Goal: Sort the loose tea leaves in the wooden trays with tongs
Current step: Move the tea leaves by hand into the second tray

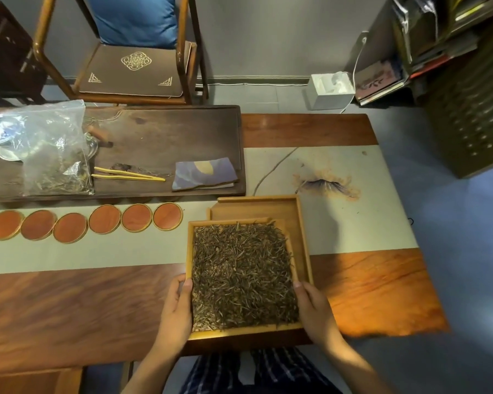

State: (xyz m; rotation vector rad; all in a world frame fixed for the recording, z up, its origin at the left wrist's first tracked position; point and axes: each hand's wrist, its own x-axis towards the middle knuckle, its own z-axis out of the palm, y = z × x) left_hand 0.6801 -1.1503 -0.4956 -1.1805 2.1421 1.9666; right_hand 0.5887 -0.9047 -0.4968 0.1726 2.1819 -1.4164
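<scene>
1. Nearest the camera, the person's left hand (174,311) grips the left rim of the filled tray (234,334), thumb hooked over the edge, fingers curled beneath.
2. The right hand (315,311) mirrors it on the right rim, thumb on top and fingers wrapped under the side.
3. That tray sits at the near edge of the table (69,302), overlapping a second wooden tray (295,217) just behind it, which looks bare of leaves.
4. The loose tea leaves (242,277) cover the near tray in one even, unsorted layer.
5. The tongs (128,174) lie untouched on the dark serving board (168,132), far left, beside a plastic bag (54,149) of leaves.
6. Judgement: sorting has not begun. Both hands are busy positioning the tray, so fetching the tongs and picking through every leaf are still to come.
</scene>
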